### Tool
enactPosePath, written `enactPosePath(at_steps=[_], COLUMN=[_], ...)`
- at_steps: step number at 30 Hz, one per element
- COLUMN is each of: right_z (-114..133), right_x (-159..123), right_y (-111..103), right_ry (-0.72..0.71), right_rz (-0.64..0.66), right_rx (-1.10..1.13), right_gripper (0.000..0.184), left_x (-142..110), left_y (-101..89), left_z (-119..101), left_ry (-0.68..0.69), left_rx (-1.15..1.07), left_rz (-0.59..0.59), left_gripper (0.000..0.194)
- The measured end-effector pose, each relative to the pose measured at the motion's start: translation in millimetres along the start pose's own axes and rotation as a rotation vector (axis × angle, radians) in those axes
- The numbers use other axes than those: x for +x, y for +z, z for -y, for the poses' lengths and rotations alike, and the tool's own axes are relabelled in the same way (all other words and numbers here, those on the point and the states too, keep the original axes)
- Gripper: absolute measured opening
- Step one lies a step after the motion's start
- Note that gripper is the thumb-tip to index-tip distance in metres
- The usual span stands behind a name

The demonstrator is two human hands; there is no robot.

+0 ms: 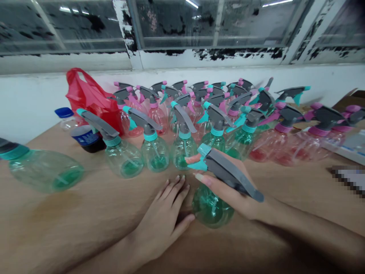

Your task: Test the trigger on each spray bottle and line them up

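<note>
A green spray bottle (213, 209) with a grey and teal trigger head stands at the front of the table. My right hand (230, 182) is closed around its neck, just below the head, with the fingers partly hidden behind it. My left hand (164, 217) lies flat on the table, fingers stretched forward, its thumb close to the bottle's side. Right behind the hands is a row of similar bottles, among them a green spray bottle (155, 154) and another green spray bottle (184, 152), both upright.
Several pink spray bottles (281, 146) fill the back and right. A red plastic bag (94, 102) and a dark drink bottle (85, 137) stand at the back left. One green bottle (42, 171) is at the far left. A blurred-out flat object (350, 179) lies right. Windows run behind.
</note>
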State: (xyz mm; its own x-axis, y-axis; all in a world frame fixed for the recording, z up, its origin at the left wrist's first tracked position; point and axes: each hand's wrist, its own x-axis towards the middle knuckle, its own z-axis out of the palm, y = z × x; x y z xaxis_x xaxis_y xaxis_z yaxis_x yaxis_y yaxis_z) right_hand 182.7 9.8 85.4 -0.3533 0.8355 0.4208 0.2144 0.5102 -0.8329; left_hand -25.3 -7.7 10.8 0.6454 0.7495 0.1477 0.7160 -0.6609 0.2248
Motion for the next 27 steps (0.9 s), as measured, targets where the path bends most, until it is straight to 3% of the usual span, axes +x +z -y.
enactPosePath(at_steps=[5,11,16,27], right_z=[-0.5,-3.7,-5.4,-6.3], right_x=[-1.1,-2.2,0.4,-1.0], right_y=[0.7,2.4,2.9,-2.4], right_ry=[0.034,0.101,0.059,0.036], right_rz=[-0.015,0.062,0.008,0.082], right_rx=[0.043,0.22,0.202,0.215], right_gripper=[0.026,0.04,0.031,0.035], left_x=[0.4,0.0,1.3,-0.3], left_y=[-0.3,-0.2,-2.0,-1.1], left_z=[-0.4,-1.2,-1.7,-1.4], left_ry=[0.003,0.007,-0.001,0.001], left_rx=[-0.024,-0.021,0.012,0.057], left_rz=[0.008,-0.011,0.034,0.036], left_gripper=[0.057,0.058,0.058,0.057])
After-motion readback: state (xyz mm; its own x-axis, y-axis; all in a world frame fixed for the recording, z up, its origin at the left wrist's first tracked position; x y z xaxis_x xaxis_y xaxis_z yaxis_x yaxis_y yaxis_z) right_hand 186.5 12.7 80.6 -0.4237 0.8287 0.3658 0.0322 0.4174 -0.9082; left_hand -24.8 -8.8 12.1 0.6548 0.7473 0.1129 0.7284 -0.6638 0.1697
